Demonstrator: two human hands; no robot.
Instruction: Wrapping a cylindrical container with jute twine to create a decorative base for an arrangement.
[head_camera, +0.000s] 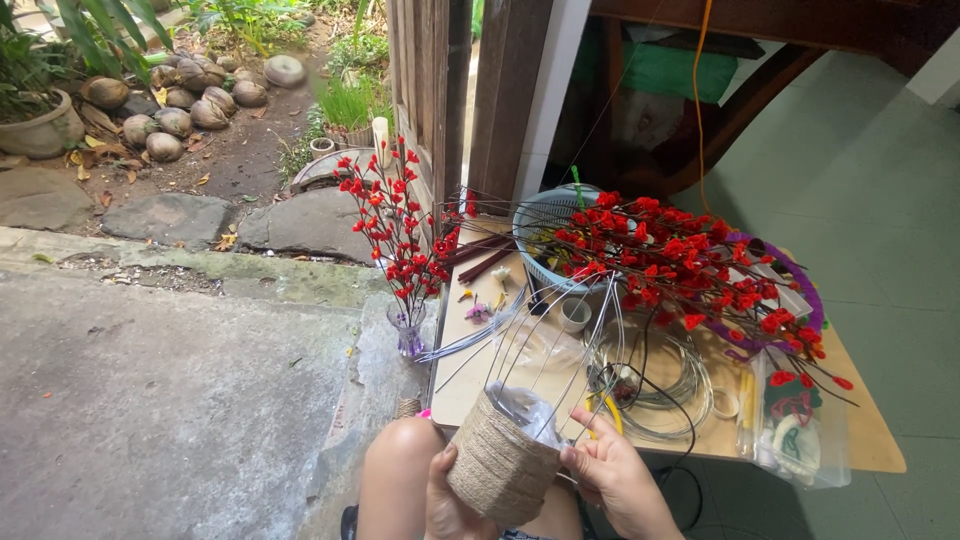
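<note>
Head view: at 9 o'clock of the low wooden table (860, 440) stands a small glass vase (409, 332) of red flower stems. At 6 o'clock the left hand (447, 497) grasps a twine-wrapped jar (503, 462), fingers curled round its side. The right hand (612, 474) touches the jar's rim, fingers loosely bent. Wire stems rise from the jar toward red blossom branches (690, 260) at 1 o'clock.

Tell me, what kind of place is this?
Probably a home doorway by a garden, used for crafts. A low wooden table holds red flower branches and wire coils; coconut husks lie outside.
</note>
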